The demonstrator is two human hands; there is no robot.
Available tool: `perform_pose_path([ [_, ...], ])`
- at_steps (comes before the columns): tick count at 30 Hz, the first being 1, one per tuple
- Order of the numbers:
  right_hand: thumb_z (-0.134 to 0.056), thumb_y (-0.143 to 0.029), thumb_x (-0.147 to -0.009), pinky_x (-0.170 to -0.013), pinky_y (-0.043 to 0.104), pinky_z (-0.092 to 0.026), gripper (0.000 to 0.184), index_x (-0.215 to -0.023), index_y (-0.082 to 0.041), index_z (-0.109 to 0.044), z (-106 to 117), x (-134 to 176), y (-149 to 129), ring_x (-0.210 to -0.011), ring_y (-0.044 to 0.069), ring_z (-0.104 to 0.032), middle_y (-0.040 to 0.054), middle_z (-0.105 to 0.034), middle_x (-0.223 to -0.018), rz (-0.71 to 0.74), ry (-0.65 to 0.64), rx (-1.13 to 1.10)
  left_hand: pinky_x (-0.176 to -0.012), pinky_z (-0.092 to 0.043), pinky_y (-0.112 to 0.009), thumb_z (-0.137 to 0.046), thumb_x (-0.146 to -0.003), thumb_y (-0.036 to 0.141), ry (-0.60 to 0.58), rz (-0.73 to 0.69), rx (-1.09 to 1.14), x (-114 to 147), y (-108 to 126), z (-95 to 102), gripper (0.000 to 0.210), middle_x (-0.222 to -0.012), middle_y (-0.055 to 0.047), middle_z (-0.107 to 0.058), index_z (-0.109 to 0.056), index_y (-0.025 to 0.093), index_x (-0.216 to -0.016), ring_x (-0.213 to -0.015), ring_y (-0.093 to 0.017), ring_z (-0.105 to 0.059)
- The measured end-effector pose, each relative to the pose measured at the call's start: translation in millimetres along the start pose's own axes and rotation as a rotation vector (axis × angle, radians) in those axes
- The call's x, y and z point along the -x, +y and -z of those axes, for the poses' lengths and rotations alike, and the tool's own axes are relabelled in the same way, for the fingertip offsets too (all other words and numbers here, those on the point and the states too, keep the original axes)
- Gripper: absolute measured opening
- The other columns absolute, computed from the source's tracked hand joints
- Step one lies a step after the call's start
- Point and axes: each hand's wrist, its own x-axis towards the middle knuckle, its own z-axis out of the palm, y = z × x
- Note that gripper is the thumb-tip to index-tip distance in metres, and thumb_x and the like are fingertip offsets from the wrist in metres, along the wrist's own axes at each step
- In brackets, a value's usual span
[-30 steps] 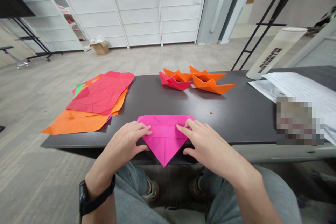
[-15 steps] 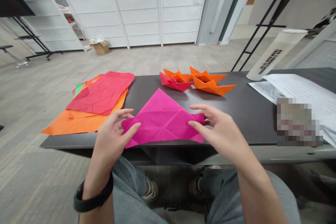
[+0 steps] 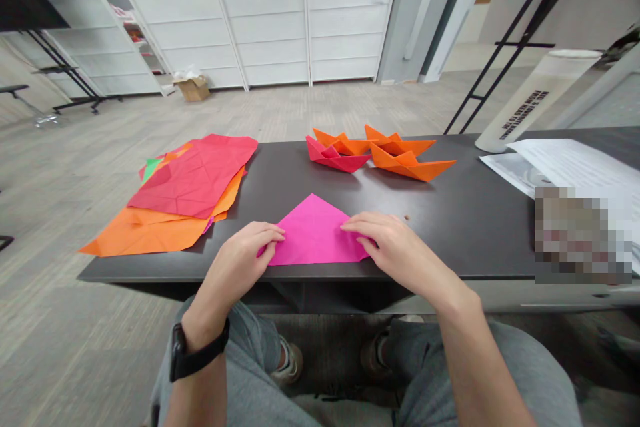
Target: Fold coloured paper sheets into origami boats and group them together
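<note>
A magenta sheet of folding paper (image 3: 313, 237) rests near the front edge of the dark table, its peak pointing away from me and its straight edge towards me. My left hand (image 3: 249, 248) is closed on its left corner, thumb and fingers together. At the right side, my right hand (image 3: 387, 237) grips the paper, with fingertips on top and the thumb below them. Both hands partly cover the side corners, so the folds there are hidden.
A pile of red and orange sheets (image 3: 195, 177) lies to the left. Behind the magenta paper stand several orange paper boats (image 3: 413, 165) and a red one (image 3: 337, 158). On the right are a white cylinder (image 3: 530, 103), printed papers (image 3: 590, 170) and a blurred-out item (image 3: 570, 233).
The magenta paper has come down flat onto the table, and its lower flaps no longer stick out at the sides. Both hands have turned palm-down and moved inward over its corners.
</note>
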Motion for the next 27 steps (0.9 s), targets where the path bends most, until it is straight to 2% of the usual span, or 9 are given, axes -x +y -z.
perform_pose_path([
  [2,-0.050,-0.009,-0.094,-0.107,0.045,-0.048,0.037,-0.121,-0.023,-0.071,4,6,0,-0.120,0.025,-0.064,0.0054,-0.070,-0.129,0.011,-0.094,-0.044,-0.102,-0.054,-0.044,-0.056,-0.093,0.022,-0.071,-0.013,0.006,7,-5,6.3,0.024,-0.119,-0.007,-0.075,-0.073,0.021,-0.110,-0.113,-0.024,-0.069],
  [6,-0.073,-0.026,-0.086,-0.114,0.047,-0.043,0.049,-0.134,-0.026,-0.064,10,17,8,-0.132,0.028,-0.057,0.0051,-0.061,-0.141,-0.054,-0.162,-0.113,-0.111,-0.048,-0.047,-0.081,-0.077,0.037,-0.199,-0.050,0.051,17,-17,15.9,0.058,-0.136,-0.009,-0.066,-0.065,0.023,-0.131,-0.126,-0.028,-0.063],
  [9,-0.077,-0.030,-0.083,-0.115,0.048,-0.043,0.051,-0.133,-0.028,-0.065,16,19,16,-0.131,0.029,-0.057,0.0046,-0.061,-0.141,-0.060,-0.205,-0.144,-0.111,-0.048,-0.047,-0.081,-0.078,0.035,-0.249,-0.095,0.110,18,-22,20.1,0.048,-0.134,-0.008,-0.068,-0.070,0.026,-0.124,-0.127,-0.027,-0.062],
  [11,-0.082,-0.033,-0.078,-0.114,0.048,-0.043,0.060,-0.134,-0.029,-0.064,20,20,18,-0.132,0.030,-0.056,0.0050,-0.061,-0.142,-0.061,-0.233,-0.139,-0.109,-0.050,-0.045,-0.073,-0.086,0.032,-0.250,-0.105,0.151,18,-23,22.1,0.032,-0.130,-0.006,-0.070,-0.073,0.028,-0.118,-0.125,-0.025,-0.064],
  [14,-0.086,-0.034,-0.073,-0.113,0.048,-0.044,0.063,-0.132,-0.029,-0.066,23,20,18,-0.133,0.030,-0.055,0.0046,-0.062,-0.141,-0.061,-0.247,-0.139,-0.105,-0.053,-0.040,-0.057,-0.097,0.030,-0.206,-0.032,0.174,18,-19,24.3,0.024,-0.121,-0.003,-0.075,-0.075,0.028,-0.111,-0.116,-0.022,-0.069],
  [18,-0.068,-0.029,-0.090,-0.108,0.043,-0.048,0.019,-0.105,-0.029,-0.078,24,18,17,-0.125,0.026,-0.062,0.0016,-0.072,-0.125,-0.023,-0.204,-0.220,-0.091,-0.058,-0.033,-0.054,-0.098,0.035,-0.094,0.066,0.153,13,-12,23.9,0.024,-0.108,-0.003,-0.078,-0.074,0.024,-0.102,-0.102,-0.021,-0.073],
  [20,-0.059,-0.027,-0.094,-0.103,0.041,-0.051,0.018,-0.094,-0.027,-0.078,23,15,17,-0.118,0.025,-0.066,0.0016,-0.075,-0.116,-0.020,-0.161,-0.234,-0.086,-0.058,-0.032,-0.054,-0.097,0.034,-0.023,0.072,0.137,9,-8,22.1,0.023,-0.101,-0.004,-0.077,-0.073,0.022,-0.096,-0.095,-0.021,-0.072],
  [23,-0.055,-0.031,-0.097,-0.088,0.037,-0.054,0.021,-0.092,-0.024,-0.074,21,8,17,-0.099,0.024,-0.071,0.0035,-0.077,-0.104,-0.082,-0.068,-0.207,-0.082,-0.056,-0.032,-0.054,-0.094,0.030,0.062,0.079,0.116,4,-5,18.7,0.020,-0.092,-0.005,-0.073,-0.068,0.020,-0.084,-0.087,-0.020,-0.069],
  [27,-0.052,-0.032,-0.097,-0.075,0.034,-0.052,0.022,-0.089,-0.023,-0.070,12,-1,16,-0.080,0.022,-0.069,0.0033,-0.076,-0.088,-0.207,0.066,-0.146,-0.070,-0.052,-0.028,-0.055,-0.090,0.026,0.101,0.133,0.103,1,-2,14.1,0.016,-0.081,-0.003,-0.067,-0.063,0.020,-0.078,-0.074,-0.017,-0.064],
])
